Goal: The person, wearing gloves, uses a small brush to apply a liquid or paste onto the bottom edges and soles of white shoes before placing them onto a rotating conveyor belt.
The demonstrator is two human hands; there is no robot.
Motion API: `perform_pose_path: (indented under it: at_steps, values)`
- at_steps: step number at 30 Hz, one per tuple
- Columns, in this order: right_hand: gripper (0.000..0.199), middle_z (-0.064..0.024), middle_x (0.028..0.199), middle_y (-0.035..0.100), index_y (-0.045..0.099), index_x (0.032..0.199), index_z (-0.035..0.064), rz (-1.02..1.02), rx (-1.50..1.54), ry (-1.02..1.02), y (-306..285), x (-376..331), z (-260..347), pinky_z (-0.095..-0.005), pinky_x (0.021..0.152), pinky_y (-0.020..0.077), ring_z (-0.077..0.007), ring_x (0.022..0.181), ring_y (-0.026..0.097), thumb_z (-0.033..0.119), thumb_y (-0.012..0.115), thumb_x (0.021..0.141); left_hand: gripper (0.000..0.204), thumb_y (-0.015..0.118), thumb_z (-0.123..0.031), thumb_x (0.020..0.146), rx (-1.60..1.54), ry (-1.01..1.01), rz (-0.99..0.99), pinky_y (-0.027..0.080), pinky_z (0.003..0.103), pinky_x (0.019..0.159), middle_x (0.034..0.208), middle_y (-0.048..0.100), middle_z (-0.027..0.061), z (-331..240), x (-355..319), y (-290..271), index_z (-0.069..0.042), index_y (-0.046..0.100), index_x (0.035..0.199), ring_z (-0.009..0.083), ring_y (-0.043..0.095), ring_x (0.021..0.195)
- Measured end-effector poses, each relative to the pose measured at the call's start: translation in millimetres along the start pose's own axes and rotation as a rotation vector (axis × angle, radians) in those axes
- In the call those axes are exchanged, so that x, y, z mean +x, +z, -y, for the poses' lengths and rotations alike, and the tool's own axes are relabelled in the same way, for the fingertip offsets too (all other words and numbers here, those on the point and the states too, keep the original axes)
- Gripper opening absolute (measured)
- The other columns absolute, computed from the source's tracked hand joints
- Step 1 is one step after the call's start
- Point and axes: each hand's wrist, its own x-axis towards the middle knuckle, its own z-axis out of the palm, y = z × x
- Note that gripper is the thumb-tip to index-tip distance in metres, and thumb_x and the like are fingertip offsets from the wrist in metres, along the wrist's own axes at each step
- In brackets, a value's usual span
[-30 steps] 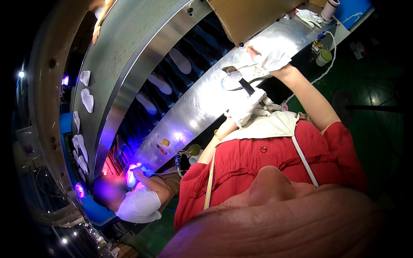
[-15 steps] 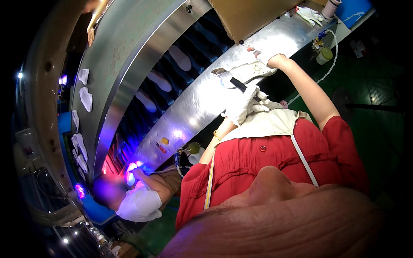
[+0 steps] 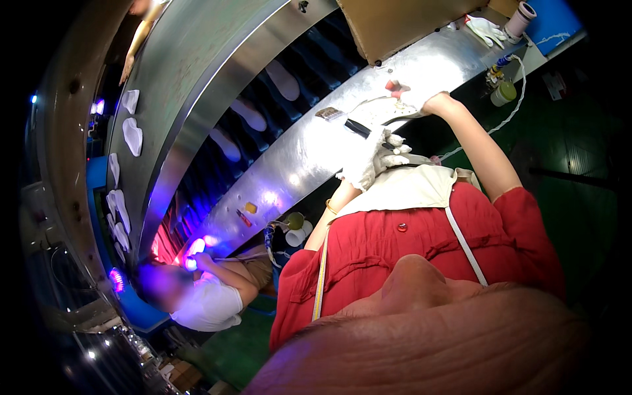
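My left hand (image 3: 372, 161), gloved and half curled, grips the near end of a dark strap (image 3: 359, 127). My right hand (image 3: 415, 99) seems closed on a pale sole (image 3: 378, 105) just beyond, though glare hides the fingers. Pulled unevenly, I think the strap could slip off the shiny bench (image 3: 296, 158).

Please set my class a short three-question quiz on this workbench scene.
1. True or false: the left hand wears a white glove.
2. What lies on the dark conveyor? A) white insoles B) bottles C) boxes
3. Fill in: the right hand is at the shiny ___ bench.
Key: 1 true; 2 A; 3 metal.
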Motion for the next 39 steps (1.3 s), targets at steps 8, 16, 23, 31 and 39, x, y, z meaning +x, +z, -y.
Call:
perform_pose_path:
  at_steps: [8,16,23,31,39]
  values:
    - [0.031,-0.0094,0.092,0.064,0.058,0.106,0.0013,0.693,0.548,0.115,-4.8,-69.2,63.7,-0.0282,0.068,0.0495,-0.0143,0.077,0.061,0.021,0.058,0.083,0.028,0.052,-0.024,0.088,-0.458,0.404,0.048,0.047,0.044,0.087,0.098,0.057,0.0175,-25.4,-0.7,-8.9,0.002,0.055,0.095,0.0313,0.056,0.095]
    - [0.075,-0.0083,0.119,0.051,0.037,0.132,0.0021,-0.058,0.811,-0.263,82.4,-39.0,30.8,-0.0272,0.092,0.0341,-0.0159,0.105,0.046,0.048,0.062,0.078,0.027,0.056,-0.029,0.087,-0.172,0.188,0.032,0.051,0.029,0.070,0.096,0.059,0.0071,-20.6,9.6,0.3,-0.005,0.056,0.100,0.0169,0.058,0.082]
    - [0.051,-0.0114,0.114,0.057,0.048,0.122,-0.0015,-0.013,1.112,-0.208,101.7,-15.1,19.4,-0.0304,0.093,0.0393,-0.0184,0.103,0.054,0.038,0.051,0.089,0.026,0.054,-0.029,0.087,0.485,0.164,0.217,0.050,0.026,0.056,0.082,0.060,0.0069,-42.5,2.3,-58.1,-0.004,0.059,0.093,0.0158,0.059,0.067]
    - [0.022,-0.0121,0.116,0.055,0.054,0.107,0.0083,0.030,1.486,-0.049,79.9,-7.4,-6.9,-0.0373,0.095,0.0410,-0.0235,0.108,0.053,0.006,0.057,0.085,0.031,0.054,-0.028,0.088,1.127,0.376,-0.124,0.050,0.029,0.073,0.096,0.061,0.0087,-125.3,-106.4,-72.8,-0.002,0.061,0.102,0.0153,0.060,0.082]
    - [0.030,-0.0010,0.094,0.057,0.054,0.107,0.0103,-0.054,1.468,-0.022,109.9,14.6,-7.3,-0.0197,0.067,0.0436,-0.0078,0.076,0.053,0.001,0.062,0.080,0.012,0.056,-0.008,0.085,1.254,1.288,-0.840,0.046,0.025,0.075,0.091,0.059,0.0062,-238.7,-203.8,-135.6,-0.003,0.061,0.094,0.0134,0.057,0.082]
